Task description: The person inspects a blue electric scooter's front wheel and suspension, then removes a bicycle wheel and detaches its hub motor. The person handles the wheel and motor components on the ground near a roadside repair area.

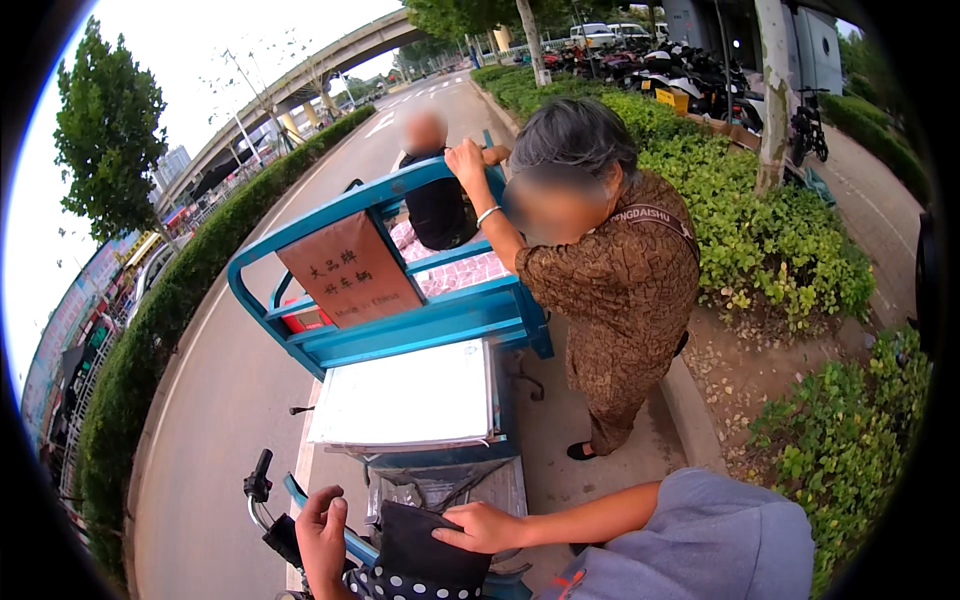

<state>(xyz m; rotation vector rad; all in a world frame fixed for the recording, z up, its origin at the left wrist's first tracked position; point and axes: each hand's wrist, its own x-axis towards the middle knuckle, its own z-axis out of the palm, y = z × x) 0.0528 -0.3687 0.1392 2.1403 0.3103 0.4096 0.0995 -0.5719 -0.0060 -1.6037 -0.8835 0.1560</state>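
My left hand [322,540] grips the blue handlebar [300,500] of a cargo tricycle near its black grip and brake lever. Beside it, my right hand [482,527] lies flat on a dark cloth bag [425,550] with a white-dotted edge that rests on the handlebar area. Its fingers are spread on the fabric. Just beyond both hands is a white board [405,397] lying over the front of the blue cargo bed [440,320].
A person in a brown patterned dress [620,290] stands at the right of the cart, one hand on its top rail. Another person in black [437,205] sits in the bed. A curb and green shrubs [780,250] lie right; the road and a hedge left.
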